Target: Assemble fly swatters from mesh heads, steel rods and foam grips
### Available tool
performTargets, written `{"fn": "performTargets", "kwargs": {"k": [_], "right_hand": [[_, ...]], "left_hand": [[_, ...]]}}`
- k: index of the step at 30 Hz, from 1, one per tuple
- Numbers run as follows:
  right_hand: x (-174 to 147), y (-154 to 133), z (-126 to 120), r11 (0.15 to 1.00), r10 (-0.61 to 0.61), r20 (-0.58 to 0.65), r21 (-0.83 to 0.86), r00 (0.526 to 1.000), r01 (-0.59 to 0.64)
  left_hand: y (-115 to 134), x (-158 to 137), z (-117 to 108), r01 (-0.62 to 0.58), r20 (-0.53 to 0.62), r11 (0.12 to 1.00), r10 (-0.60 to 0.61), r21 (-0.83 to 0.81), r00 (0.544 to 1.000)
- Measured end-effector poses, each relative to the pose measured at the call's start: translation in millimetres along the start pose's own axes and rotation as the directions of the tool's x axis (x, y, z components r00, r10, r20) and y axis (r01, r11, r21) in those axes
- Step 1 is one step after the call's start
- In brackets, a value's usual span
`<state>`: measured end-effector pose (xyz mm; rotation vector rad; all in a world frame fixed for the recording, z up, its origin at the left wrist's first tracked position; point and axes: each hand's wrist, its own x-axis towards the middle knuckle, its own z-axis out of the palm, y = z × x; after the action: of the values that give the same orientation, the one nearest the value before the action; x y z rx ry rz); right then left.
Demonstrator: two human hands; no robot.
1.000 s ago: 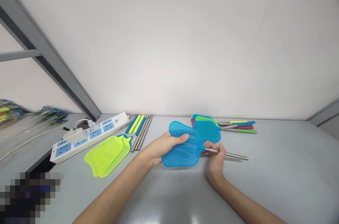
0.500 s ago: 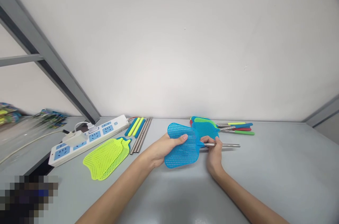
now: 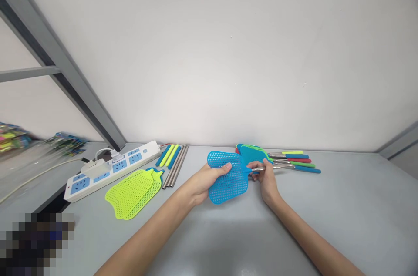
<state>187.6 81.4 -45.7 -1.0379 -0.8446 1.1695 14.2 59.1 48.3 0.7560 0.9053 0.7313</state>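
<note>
Left hand (image 3: 203, 181) grips a blue swatter head (image 3: 232, 185); right hand (image 3: 269, 181) holds the metal rod (image 3: 284, 166) at its neck. Swatters (image 3: 253, 154) with coloured handles lie behind. Leftward: yellow-green swatter heads (image 3: 132, 193), loose rods (image 3: 176, 167), grips (image 3: 166, 155), power strip (image 3: 119, 166).

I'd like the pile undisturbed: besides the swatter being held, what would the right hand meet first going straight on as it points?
Most likely the piled swatter heads just beyond the right hand, though its height is unclear, so it might pass above.
</note>
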Motion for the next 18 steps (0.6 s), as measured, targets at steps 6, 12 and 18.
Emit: {"fn": "performTargets", "kwargs": {"k": [6, 12, 18], "right_hand": [[3.0, -3.7, -8.2, 0.993, -0.061, -0.052, -0.105, 0.997, 0.055], [11.2, -9.3, -16.1, 0.975, -0.129, 0.007, -0.182, 0.992, 0.128], [15.3, -7.4, -17.2, 0.993, 0.061, 0.129, -0.111, 0.990, -0.047]], "left_hand": [[0.1, -0.7, 0.5, -0.004, 0.020, 1.000, 0.004, -0.029, 1.000], [-2.0, 1.2, 0.6, -0.009, 0.036, 1.000, 0.010, -0.030, 0.999], [-6.2, 3.4, -0.8, -0.037, 0.027, 0.999, 0.038, -0.009, 0.999]]}}
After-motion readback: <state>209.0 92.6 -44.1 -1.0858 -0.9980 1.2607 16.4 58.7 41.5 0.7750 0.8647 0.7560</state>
